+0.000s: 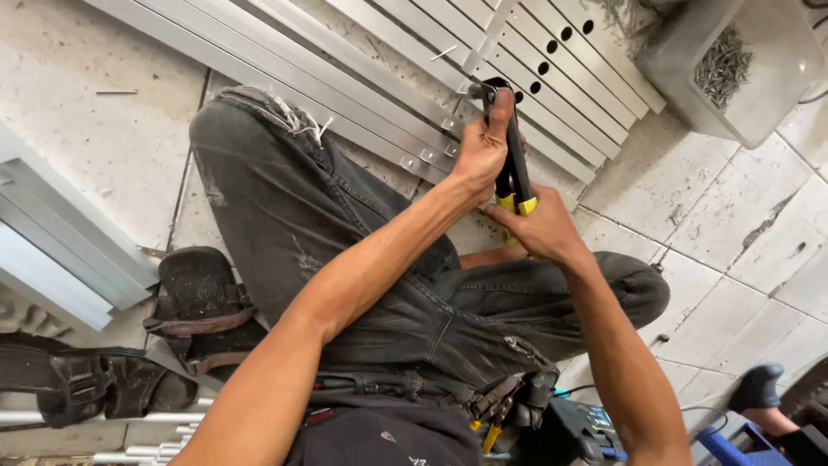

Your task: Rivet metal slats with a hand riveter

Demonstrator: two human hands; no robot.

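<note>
My left hand [480, 151] grips the upper part of a black hand riveter [515, 147] with yellow handle tips. My right hand [539, 229] squeezes the lower ends of its handles. The tool's head presses against a small metal bracket [470, 86] on a stack of grey aluminium profiles [371, 82] lying on the tiled floor. Some of the profiles have round holes [552, 52]. I sit on the floor in dark jeans [345, 233] with my legs folded under the tool.
A grey plastic bin [759, 95] with small metal fasteners stands at the upper right. More aluminium profiles [60, 250] lie at the left. A black sandal [203, 302] sits beside my knee. A tool belt [509, 401] hangs at my waist. Another person's foot [757, 388] is at lower right.
</note>
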